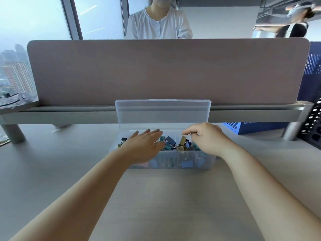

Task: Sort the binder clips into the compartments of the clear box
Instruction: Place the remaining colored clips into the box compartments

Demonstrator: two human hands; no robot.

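A clear plastic box [206,160] stands open on the desk, its lid [163,112] upright against the divider. Several binder clips [171,142] in blue, teal, tan and black lie inside; a tan clip [182,140] stands up near the middle. My left hand [144,146] hovers flat over the box's left part with straight fingers, holding nothing. My right hand [206,138] is over the right part, its fingers curled down into the clips; whether they pinch a clip is hidden.
A mauve desk divider [166,70] rises right behind the box. A person in a white top [159,23] sits beyond it. A blue perforated bin [257,127] and a black mesh holder [312,126] stand at the right.
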